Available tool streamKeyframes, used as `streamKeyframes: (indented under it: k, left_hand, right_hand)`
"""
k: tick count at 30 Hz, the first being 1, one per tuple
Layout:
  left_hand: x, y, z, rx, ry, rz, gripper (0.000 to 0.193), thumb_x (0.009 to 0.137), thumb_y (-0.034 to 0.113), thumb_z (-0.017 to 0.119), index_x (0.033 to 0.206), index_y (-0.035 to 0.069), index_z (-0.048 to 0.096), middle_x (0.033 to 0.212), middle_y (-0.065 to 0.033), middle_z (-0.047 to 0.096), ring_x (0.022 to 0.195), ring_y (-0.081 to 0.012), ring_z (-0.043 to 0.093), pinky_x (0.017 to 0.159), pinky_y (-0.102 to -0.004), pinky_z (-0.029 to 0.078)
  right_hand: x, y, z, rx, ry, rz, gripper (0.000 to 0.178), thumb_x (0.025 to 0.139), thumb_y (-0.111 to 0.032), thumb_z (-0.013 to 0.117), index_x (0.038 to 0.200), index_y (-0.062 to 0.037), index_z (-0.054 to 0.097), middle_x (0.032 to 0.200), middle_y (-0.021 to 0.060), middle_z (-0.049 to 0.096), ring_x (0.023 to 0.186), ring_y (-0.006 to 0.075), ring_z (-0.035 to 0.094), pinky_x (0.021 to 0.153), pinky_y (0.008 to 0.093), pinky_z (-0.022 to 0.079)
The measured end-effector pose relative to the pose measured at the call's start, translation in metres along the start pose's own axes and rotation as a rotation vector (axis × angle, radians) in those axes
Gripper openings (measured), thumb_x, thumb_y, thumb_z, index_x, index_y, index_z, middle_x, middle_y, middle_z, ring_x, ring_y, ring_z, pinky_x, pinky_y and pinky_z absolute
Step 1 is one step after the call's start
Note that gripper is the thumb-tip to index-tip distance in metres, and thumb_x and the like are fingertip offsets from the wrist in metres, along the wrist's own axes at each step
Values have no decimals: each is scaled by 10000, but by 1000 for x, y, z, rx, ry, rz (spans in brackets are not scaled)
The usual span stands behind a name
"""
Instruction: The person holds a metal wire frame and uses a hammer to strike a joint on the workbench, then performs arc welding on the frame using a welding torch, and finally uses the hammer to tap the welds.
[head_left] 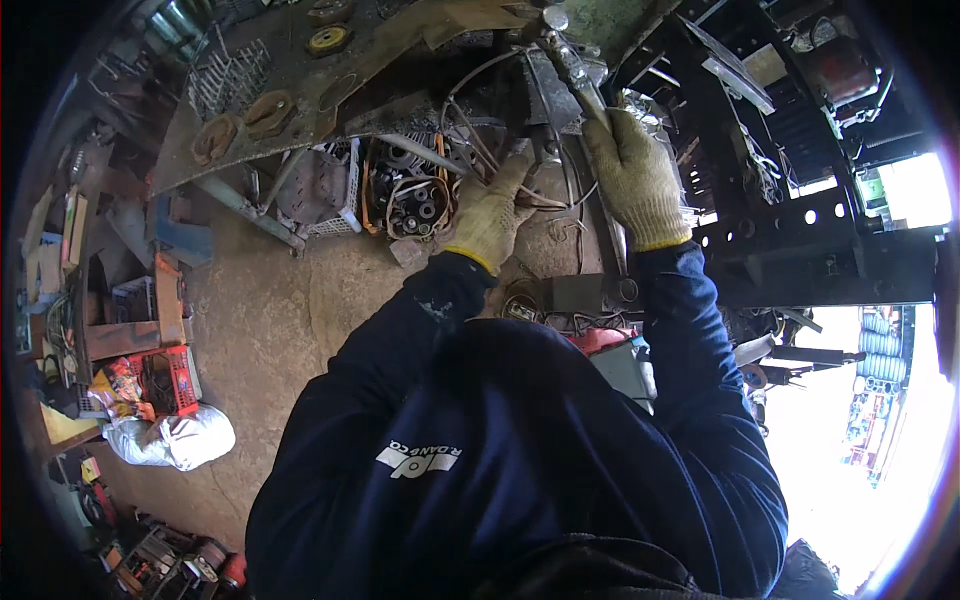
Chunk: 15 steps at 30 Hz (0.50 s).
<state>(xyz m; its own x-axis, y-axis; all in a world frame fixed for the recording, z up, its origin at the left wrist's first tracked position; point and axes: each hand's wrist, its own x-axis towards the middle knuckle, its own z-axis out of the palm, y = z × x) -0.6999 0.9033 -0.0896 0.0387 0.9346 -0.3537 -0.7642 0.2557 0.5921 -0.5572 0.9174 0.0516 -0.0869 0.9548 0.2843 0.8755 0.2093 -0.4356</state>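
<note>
My right hand [637,182], in a pale knitted glove, is closed round the handle of a hammer [572,72]. The hammer's round metal head points away from me, over the far edge of the workbench. To its left, my gloved left hand [490,215] is closed on a frame of bent metal rods [482,85], which forms a loop and stands partly over the bench edge. Its fingertips are partly hidden among the rods, so the exact grip is hard to see.
A worn metal workbench [385,60] runs along the far left, with a yellow-centred disc [329,40] and rusty rings on it. Beneath stands a crate of machine parts [420,200]. A black steel chassis beam [820,270] lies at the right. A red basket [182,380] is at the left.
</note>
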Motion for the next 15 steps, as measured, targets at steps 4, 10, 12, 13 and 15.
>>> streamKeyframes:
  k: [4, 10, 12, 13, 15]
  left_hand:
    - [-4, 3, -1, -1, -21, 22, 460, 915, 284, 758, 1292, 125, 548, 1119, -50, 651, 1013, -201, 635, 972, -487, 493]
    - [-5, 4, 2, -16, -8, -13, 470, 910, 289, 768, 1296, 136, 548, 1137, -46, 659, 1042, -212, 642, 1012, -497, 475]
    - [-3, 3, 4, -52, -24, 8, 462, 914, 274, 764, 1299, 137, 548, 1165, -47, 656, 1060, -216, 643, 1027, -501, 470]
    - [-3, 2, 5, -66, -16, 12, 456, 917, 262, 761, 1299, 133, 548, 1176, -51, 653, 1067, -216, 644, 1020, -499, 481]
    - [-2, 1, 8, -98, -2, 23, 444, 922, 239, 755, 1299, 126, 548, 1196, -59, 646, 1082, -217, 646, 1006, -496, 503]
  right_hand:
    - [-4, 2, 2, 25, 0, -5, 382, 995, -388, 549, 1106, -33, 634, 958, 262, 679, 932, 464, 660, 768, 513, 517]
    - [-4, 2, 0, -15, 32, -20, 378, 997, -382, 548, 1114, -33, 635, 951, 255, 685, 932, 457, 666, 769, 510, 518]
    - [-1, 1, -1, 1, 75, -37, 376, 996, -380, 550, 1117, -34, 634, 945, 259, 683, 927, 461, 665, 766, 511, 517]
    - [1, 1, -1, 10, 95, -46, 375, 995, -379, 550, 1118, -34, 634, 942, 260, 682, 925, 462, 664, 764, 512, 517]
    - [3, 2, -2, 10, 89, -54, 374, 995, -373, 549, 1119, -30, 633, 935, 262, 681, 913, 466, 664, 755, 513, 512]
